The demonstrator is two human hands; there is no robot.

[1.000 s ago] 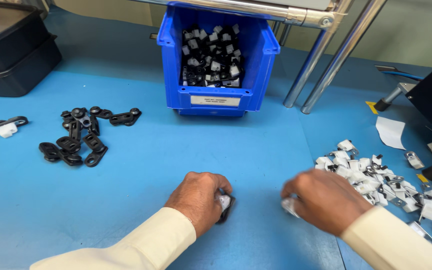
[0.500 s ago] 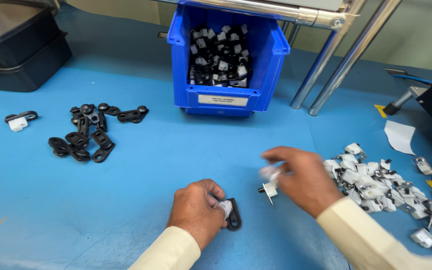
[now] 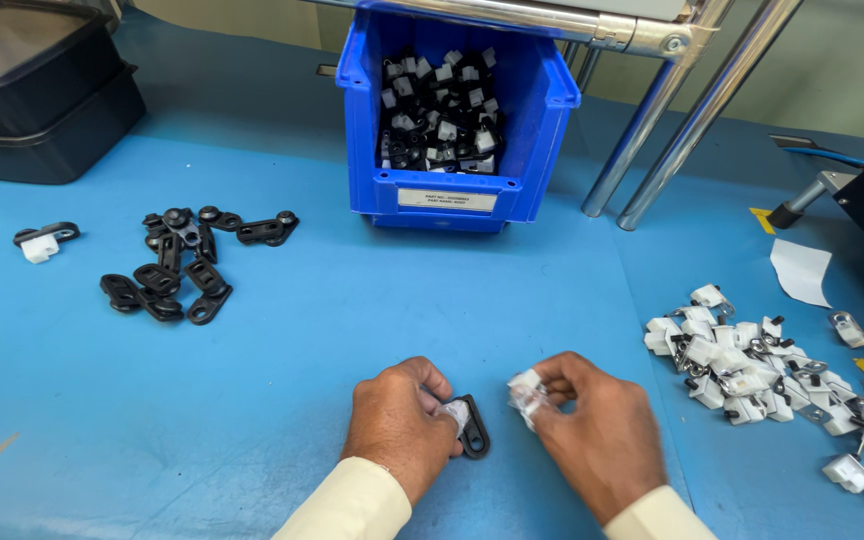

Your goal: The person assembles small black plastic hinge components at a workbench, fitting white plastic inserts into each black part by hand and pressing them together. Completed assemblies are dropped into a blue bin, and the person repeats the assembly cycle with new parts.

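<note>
My left hand [image 3: 400, 420] rests on the blue table [image 3: 372, 300] near its front edge, fingers closed on a black plastic clip [image 3: 473, 428] with a white piece at its top. Beside it, my right hand [image 3: 597, 430] pinches a small white plastic part [image 3: 526, 393] between thumb and fingers, a short gap from the clip. Both cream sleeves show at the bottom edge.
A blue bin [image 3: 457, 110] of black-and-white assembled parts stands at the back centre. Loose black clips [image 3: 187, 262] lie to the left, a pile of white parts [image 3: 772, 370] to the right. Black trays [image 3: 37, 90] sit far left; metal frame legs [image 3: 692, 110] rise behind the bin.
My right hand went to the white pile, picked up a white part and came back beside my left hand. My left hand stayed on the black clip.
</note>
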